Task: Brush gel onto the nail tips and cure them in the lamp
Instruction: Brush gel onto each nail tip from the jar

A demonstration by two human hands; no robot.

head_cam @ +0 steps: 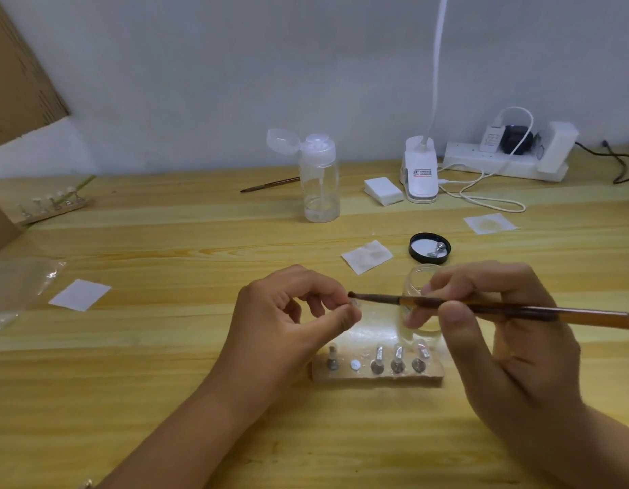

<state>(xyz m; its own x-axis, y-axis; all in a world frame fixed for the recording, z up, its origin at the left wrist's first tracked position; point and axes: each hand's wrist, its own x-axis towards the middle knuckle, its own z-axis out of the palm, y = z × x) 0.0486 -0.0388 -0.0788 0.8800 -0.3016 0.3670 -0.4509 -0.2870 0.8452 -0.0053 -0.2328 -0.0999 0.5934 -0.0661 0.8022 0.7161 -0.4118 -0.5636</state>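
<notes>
Nearest, the wooden stand (376, 377) is sitting on the table (165, 347) just below both hands. It is carrying four small metal holders with clear tips and showing one bare white socket, second from the left. That closeness is creating the first hazard, because a sinking wrist or a swing of the long handle could be toppling those holders.

Just above, the left hand (288, 322) is pinching a small clear nail tip (356, 304). Thumb and forefinger are pressing together on it as the gripping fingers (345, 319), while the rest are curling loosely behind. The tip looks tiny and slick, so too firm a stroke may be flicking it out of the pinch. Gel creeping to its edge may also be reaching the skin.

The right hand (500, 330) is holding the brush (570, 315) like a pen, with thumb and two fingers clamping the shaft near the ferrule. The dark bristle end is touching the nail tip's upper side.

Directly behind those fingers an open glass jar (420, 277) is standing, near enough for a knuckle to be tipping it. Beyond it, the black lid (429, 248) is lying upside down with a metal holder inside, next to a used wipe (366, 257).

Farther back an opened pump bottle (320, 181) is standing. The white lamp (420, 171), probably the curing one, is sitting by the wall, well apart from the work. Carrying a wet tip that far is inviting a drop or a smear.
</notes>
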